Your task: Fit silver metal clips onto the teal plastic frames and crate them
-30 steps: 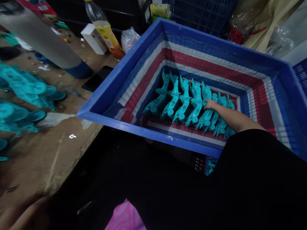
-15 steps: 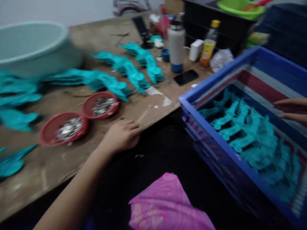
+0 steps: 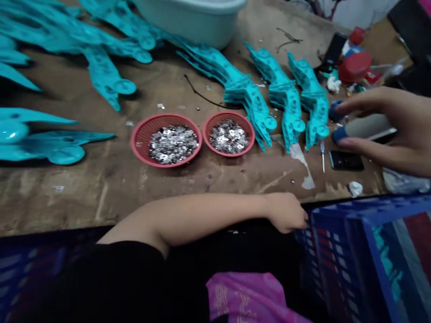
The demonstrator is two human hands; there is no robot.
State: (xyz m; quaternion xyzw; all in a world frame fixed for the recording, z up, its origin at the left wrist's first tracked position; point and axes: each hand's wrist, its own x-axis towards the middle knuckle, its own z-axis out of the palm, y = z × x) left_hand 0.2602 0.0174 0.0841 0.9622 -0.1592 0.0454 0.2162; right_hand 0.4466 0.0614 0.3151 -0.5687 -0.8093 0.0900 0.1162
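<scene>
On the bench [image 3: 218,180]: stacked teal plastic parts [image 3: 290,105] are lying.
Right hand [image 3: 402,130]: hovering, now out of blue crate [image 3: 340,255], fingers parted, empty; attention seemingly shifting benchward.
Left hand [image 3: 288,213]: curling beside crate; cannot tell grip.

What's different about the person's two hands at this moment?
The left hand is curled, its fingertips hidden; the right hand is open, thumb and fingers apart. The left hand is by the blue crate; the right hand shows in front of the bottle. The left hand looks smaller in the picture than the right hand. Both are bare.
</scene>
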